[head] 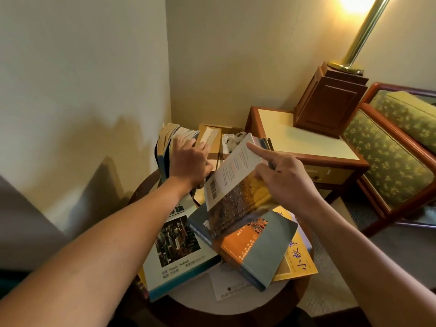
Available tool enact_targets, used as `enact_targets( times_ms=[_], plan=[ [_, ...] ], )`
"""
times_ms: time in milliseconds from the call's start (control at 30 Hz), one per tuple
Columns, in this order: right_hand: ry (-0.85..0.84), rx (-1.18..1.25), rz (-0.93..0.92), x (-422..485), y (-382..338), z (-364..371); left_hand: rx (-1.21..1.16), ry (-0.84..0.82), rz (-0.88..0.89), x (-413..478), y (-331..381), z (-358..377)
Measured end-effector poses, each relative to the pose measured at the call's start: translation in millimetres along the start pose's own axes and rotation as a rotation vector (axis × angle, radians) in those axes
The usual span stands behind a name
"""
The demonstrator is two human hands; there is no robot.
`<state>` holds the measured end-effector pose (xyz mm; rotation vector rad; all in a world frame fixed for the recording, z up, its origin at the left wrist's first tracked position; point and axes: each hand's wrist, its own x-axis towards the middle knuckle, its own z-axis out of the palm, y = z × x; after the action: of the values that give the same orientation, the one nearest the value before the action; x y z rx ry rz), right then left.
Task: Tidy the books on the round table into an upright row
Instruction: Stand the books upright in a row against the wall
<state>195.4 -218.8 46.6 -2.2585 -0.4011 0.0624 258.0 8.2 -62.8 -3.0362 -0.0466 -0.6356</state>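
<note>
A lived-in room: upholstered armchair (389,156), brass lamp (361,36), side table (278,128).

Dim and warm; a lamp (355,4) glares above-right of the right hand (286,178)'s grip, shadows fall on the wall (70,79) leftward; focus is soft, edges bowed.
</note>
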Motion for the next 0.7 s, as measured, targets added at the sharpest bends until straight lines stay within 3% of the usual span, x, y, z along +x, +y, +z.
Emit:
enact_targets(
  times_ms=[200, 400, 700],
  plan=[
    [-0.036, 0.061, 0.013, 21, -18, 17, 0.003, -0.006, -0.102, -7, -33, -4],
    [0.023, -0.069, -0.056, 59, -46, 40, -0.135, 0.027, -0.099, -10, -54, 7],
    [-0.031, -0.146, -0.012, 102, -55, 50, -0.185, 0.071, -0.132, -13, -62, 16]
  ],
)
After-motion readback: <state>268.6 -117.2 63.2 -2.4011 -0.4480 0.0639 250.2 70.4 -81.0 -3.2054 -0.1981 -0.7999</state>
